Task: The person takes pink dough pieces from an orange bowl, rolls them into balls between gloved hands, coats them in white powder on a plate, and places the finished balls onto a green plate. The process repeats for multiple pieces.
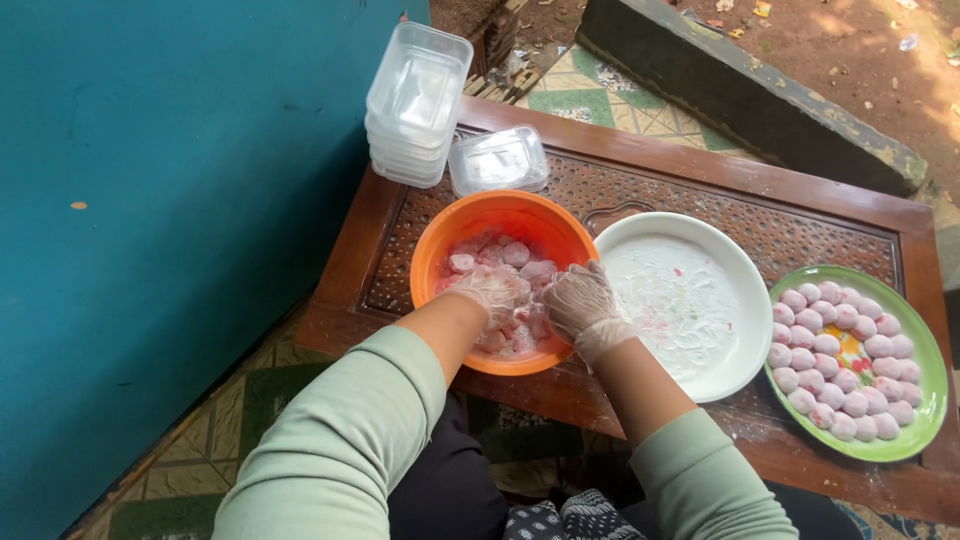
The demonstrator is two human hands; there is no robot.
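A white plate (pixel 690 300) sits mid-table (pixel 700 180), dusted with flour. Right of it, a green plate (pixel 925 400) holds pink balls (pixel 840 350). Clear tubs (pixel 418 100) stack at the table's far left.

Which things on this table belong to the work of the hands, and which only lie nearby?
In use:
- left gloved hand and right gloved hand
- round orange plastic bowl of pink floured pieces

Lying about:
- white floured round plate
- green plate of pink balls
- stacked clear plastic boxes
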